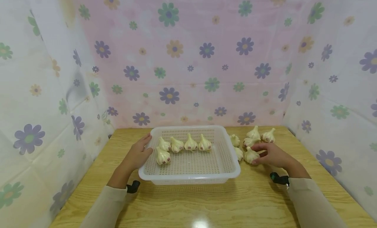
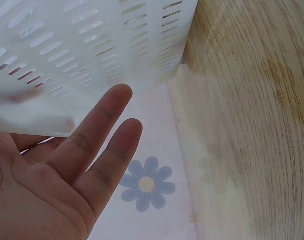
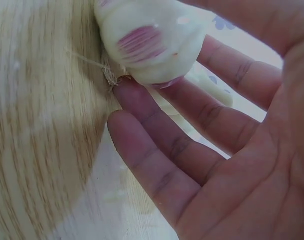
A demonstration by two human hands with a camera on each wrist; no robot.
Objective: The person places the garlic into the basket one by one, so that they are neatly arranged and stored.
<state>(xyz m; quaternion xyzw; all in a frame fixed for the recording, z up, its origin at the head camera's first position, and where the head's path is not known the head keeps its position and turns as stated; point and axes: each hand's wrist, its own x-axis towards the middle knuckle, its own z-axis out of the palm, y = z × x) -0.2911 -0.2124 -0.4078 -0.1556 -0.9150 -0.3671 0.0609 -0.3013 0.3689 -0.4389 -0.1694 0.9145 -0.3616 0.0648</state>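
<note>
In the head view, my left hand [image 1: 138, 156] rests at the left rim of a white plastic basket [image 1: 188, 176]. Two of its fingers [image 2: 94, 135] stretch out straight beside the slotted outer wall in the left wrist view. Several garlic bulbs [image 1: 190, 143] lie inside, mostly in a row across the left and middle. To the right of the basket, my right hand [image 1: 274, 155] has thumb and fingers around a garlic bulb [image 1: 251, 155] at the table. Purple patches show on that bulb [image 3: 152, 42] in the right wrist view; its lower fingers [image 3: 146, 155] are spread beneath.
More loose garlic bulbs [image 1: 254, 133] are grouped beyond the right hand, with one bulb [image 1: 268, 135] farther right. Two bulbs [image 1: 239, 153] sit close against the basket's right side, partly hidden. Flowered sheets [image 1: 194, 58] enclose the wooden table [image 1: 176, 205] at the back and sides.
</note>
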